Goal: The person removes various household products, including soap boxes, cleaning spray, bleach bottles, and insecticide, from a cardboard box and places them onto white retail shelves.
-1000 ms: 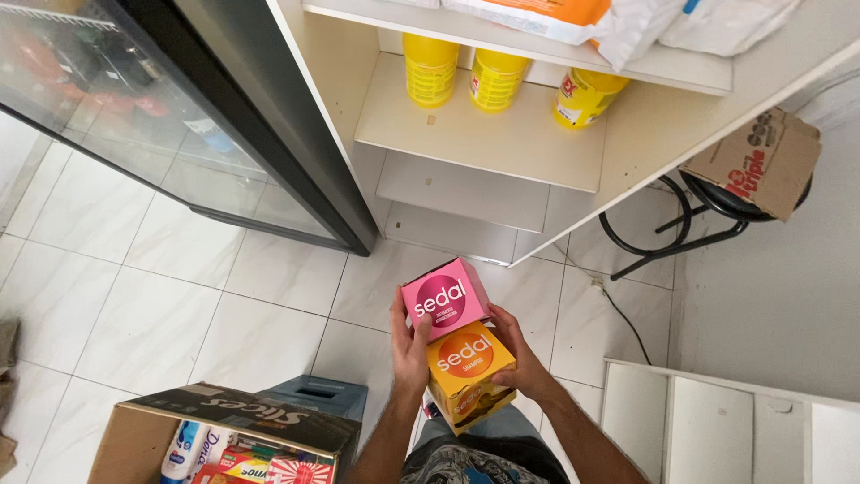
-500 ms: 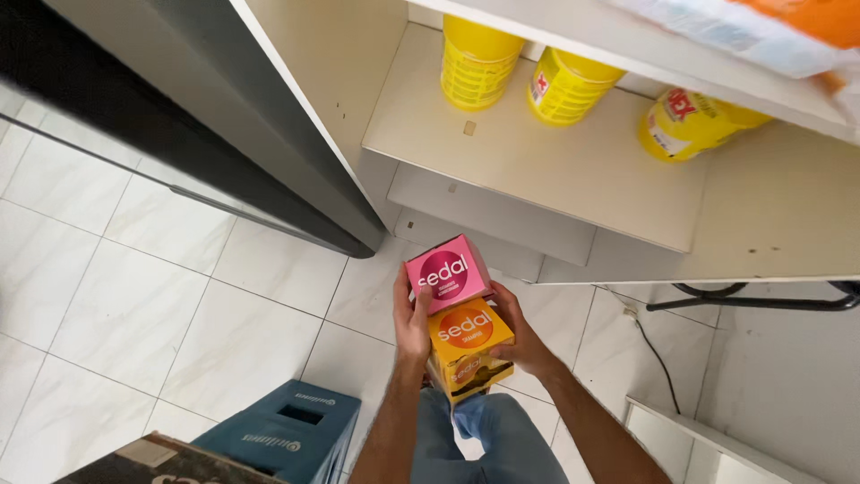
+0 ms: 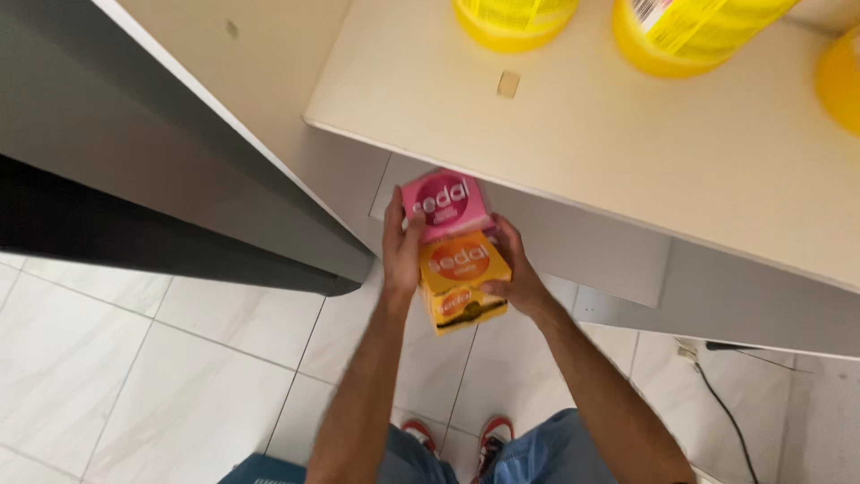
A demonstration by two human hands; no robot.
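I have both hands on a small stack of two cartons — my left hand wrapped round the left side, fingers closed against the pink box on top, my right hand clamped on the right side of the orange box beneath it. The stack hangs in the air just near of the cream shelf's front edge and below it, not yet resting on any surface. Far back on that shelf stand yellow bottles, and white floor tiles lie underneath.

Boxes seemingly just below shelf
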